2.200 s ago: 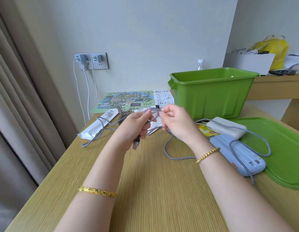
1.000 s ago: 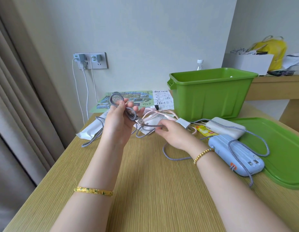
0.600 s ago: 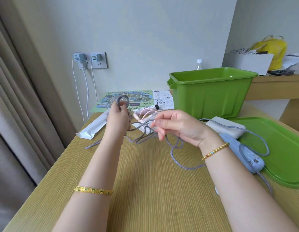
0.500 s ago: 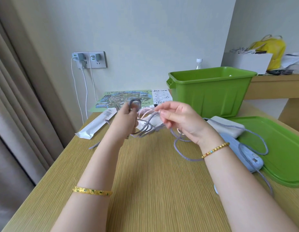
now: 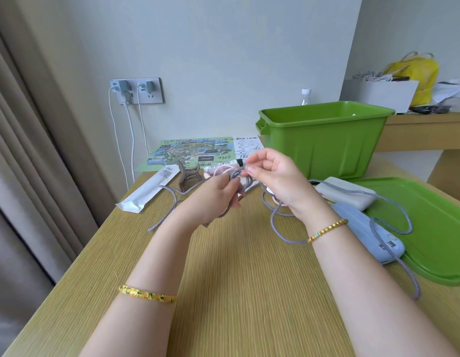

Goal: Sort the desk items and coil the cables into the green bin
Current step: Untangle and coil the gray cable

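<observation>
- Bare forearms, no sleeves, reaching up from the lower frame.
- Left wrist: gold bangle point(image 5: 147, 296) with green leaf marks.
- Right wrist: gold beaded bracelet point(image 5: 328, 230).

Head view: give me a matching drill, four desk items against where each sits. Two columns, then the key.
1. green bin
2. green lid
3. blue power bank
4. grey cable

a. flat at the desk's right edge
b. gripped by left hand, pinched by right hand
c. upright at the desk's back
d. beside the lid, cable draped over it

1-c, 2-a, 3-d, 4-b
</observation>
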Demonstrator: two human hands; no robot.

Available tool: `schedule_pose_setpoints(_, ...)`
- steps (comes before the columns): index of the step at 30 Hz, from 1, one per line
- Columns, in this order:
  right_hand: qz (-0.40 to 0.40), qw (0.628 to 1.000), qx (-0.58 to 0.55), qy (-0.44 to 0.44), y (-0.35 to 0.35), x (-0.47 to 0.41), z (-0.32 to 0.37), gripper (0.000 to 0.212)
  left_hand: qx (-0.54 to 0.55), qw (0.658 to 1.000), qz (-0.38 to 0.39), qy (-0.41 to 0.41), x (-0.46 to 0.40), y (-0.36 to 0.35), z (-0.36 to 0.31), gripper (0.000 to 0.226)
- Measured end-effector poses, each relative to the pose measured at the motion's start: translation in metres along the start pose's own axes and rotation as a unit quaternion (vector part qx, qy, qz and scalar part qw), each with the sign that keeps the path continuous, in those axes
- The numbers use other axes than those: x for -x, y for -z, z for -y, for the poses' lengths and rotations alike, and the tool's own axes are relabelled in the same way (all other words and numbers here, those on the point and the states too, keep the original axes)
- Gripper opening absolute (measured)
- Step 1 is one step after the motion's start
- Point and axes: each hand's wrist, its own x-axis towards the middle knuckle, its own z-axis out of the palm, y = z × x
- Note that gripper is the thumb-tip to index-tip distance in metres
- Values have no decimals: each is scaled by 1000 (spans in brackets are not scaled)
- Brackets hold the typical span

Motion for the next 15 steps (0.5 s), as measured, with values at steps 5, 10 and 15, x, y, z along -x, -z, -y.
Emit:
schedule_pose_setpoints(5, -41, 990, 128, -52, 10, -3, -6, 22, 130, 987, -91, 13, -3, 5, 3, 36)
schedule_pose_setpoints(10, 21, 984, 125, -127, 5, -1, -11, 28, 206, 970, -129, 21, -2, 6, 2, 34)
schedule_pose_setpoints(15, -68, 987, 85, -120, 9, -4, -13, 23, 328, 929, -167, 33, -7, 8, 5, 32)
